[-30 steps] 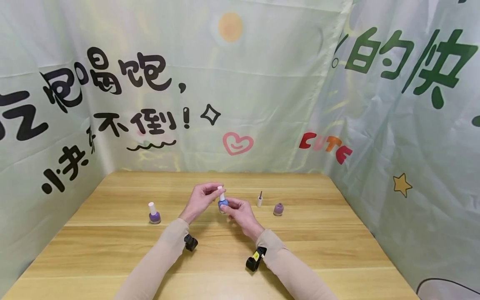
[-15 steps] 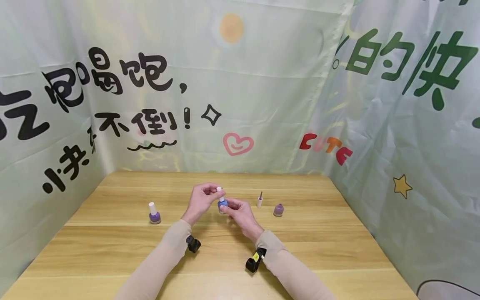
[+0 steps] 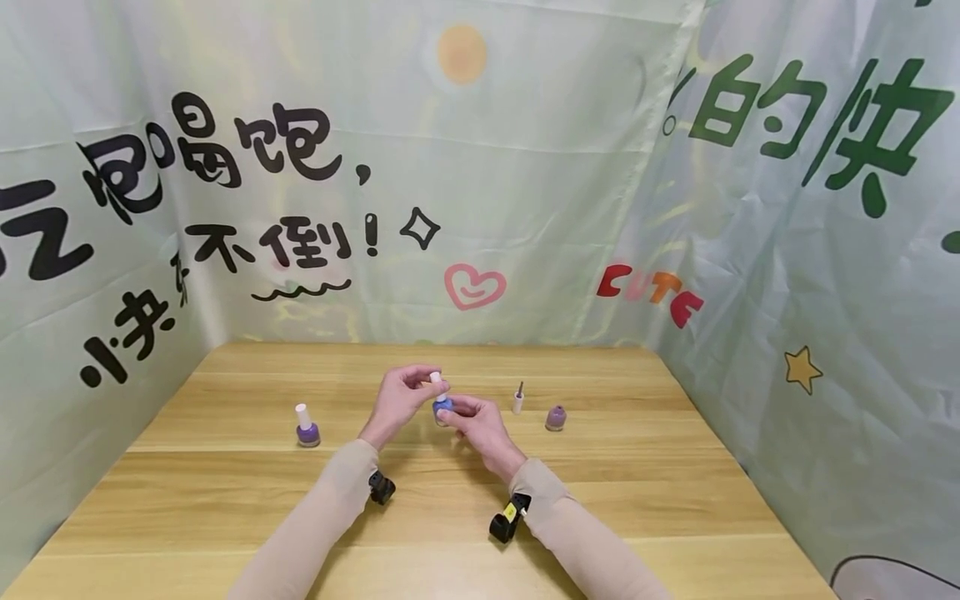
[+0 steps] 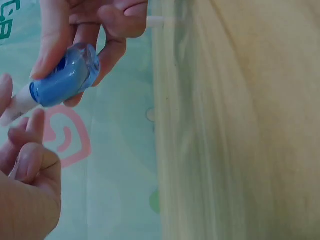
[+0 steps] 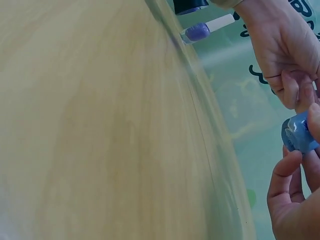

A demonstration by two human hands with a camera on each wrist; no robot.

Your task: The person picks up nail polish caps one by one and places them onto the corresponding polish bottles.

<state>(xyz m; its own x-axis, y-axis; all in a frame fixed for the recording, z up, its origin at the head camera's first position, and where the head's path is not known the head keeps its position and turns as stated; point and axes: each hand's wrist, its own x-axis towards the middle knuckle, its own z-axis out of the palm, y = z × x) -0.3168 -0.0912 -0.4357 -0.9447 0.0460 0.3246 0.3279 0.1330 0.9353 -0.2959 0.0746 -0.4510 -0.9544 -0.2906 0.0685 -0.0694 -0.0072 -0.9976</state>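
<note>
Blue bottle (image 4: 67,80) between both hands (image 3: 397,402).

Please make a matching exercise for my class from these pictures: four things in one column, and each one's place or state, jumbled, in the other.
Things
1. blue bottle
2. violet bottle
3. mauve bottle
4. brush cap

Places and states
A. capped, standing on the left side of the table
B. standing with its brush pointing up
C. held by the right hand, with the left hand pinching its white cap
D. standing with its neck open, no cap on

Right pairs
1-C
2-A
3-D
4-B
</note>
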